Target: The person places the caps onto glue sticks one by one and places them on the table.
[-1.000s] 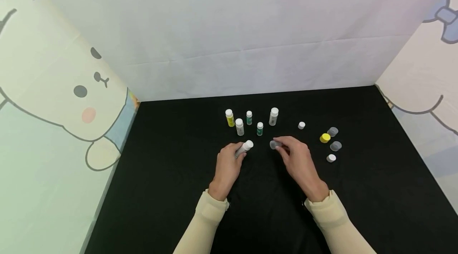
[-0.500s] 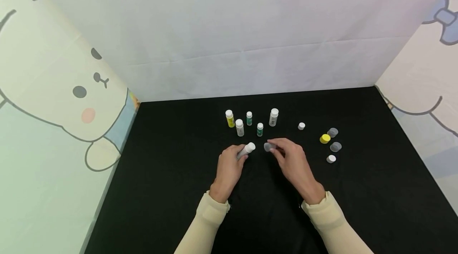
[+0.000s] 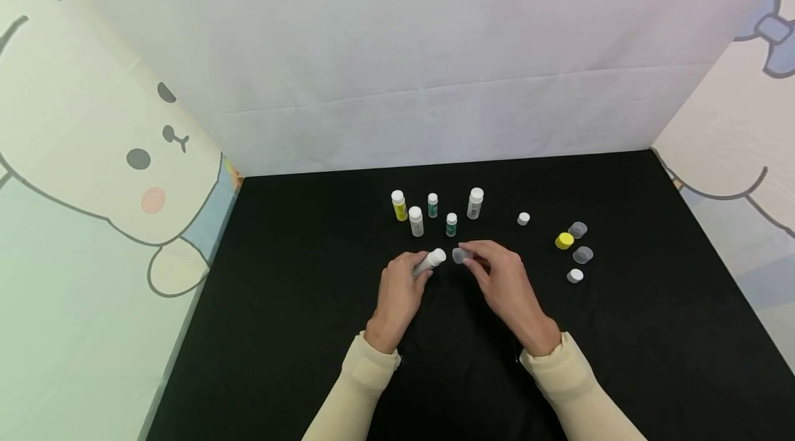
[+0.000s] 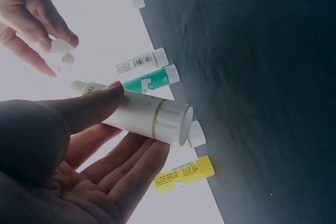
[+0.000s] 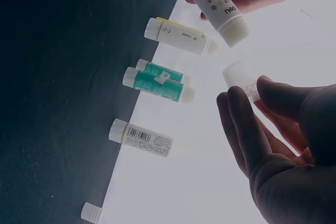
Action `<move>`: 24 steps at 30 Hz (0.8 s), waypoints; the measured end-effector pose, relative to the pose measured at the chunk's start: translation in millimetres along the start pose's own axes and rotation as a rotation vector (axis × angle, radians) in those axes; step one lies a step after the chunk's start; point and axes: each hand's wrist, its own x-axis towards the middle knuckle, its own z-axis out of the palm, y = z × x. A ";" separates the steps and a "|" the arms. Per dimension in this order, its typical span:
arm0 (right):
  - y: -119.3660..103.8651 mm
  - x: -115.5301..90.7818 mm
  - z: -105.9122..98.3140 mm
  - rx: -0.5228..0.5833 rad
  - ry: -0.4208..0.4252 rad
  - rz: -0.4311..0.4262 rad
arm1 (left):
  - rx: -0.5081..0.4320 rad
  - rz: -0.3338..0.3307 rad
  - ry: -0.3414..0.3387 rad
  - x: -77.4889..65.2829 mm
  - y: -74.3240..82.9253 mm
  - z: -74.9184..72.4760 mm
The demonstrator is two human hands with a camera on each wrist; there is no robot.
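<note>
My left hand (image 3: 399, 289) grips a white glue stick (image 4: 147, 113) between thumb and fingers, tilted over the black table. Its uncapped end, with pale glue at the tip (image 5: 233, 32), points toward my right hand (image 3: 503, 282). That hand pinches a translucent ribbed cap (image 5: 241, 80) with thumb and fingertips. A small gap separates cap and glue stick. Behind my hands stand several other glue sticks: a yellow one (image 3: 399, 206), a white one (image 3: 416, 222), two green ones, the nearer green one (image 3: 451, 225) among them, and another white one (image 3: 475, 203).
On the right of the black table (image 3: 298, 358) lie loose caps: a small white cap (image 3: 524, 219), a yellow cap (image 3: 564, 241), two translucent caps, one being the nearer translucent cap (image 3: 582, 255), and another white cap (image 3: 575, 276). A pale curtain (image 3: 435, 123) hangs behind the table.
My right hand has moved left with the translucent cap, closer to the glue stick. My left hand has shifted slightly right. The standing glue sticks and loose caps have stayed put.
</note>
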 end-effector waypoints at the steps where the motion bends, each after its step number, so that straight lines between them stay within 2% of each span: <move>1: -0.2 0.1 0.5 0.003 0.000 -0.005 | 0.002 0.003 0.000 -0.1 0.3 -0.2; 24: -3.8 0.6 9.1 0.048 -0.003 -0.028 | 0.003 0.041 -0.009 -2.5 3.6 0.9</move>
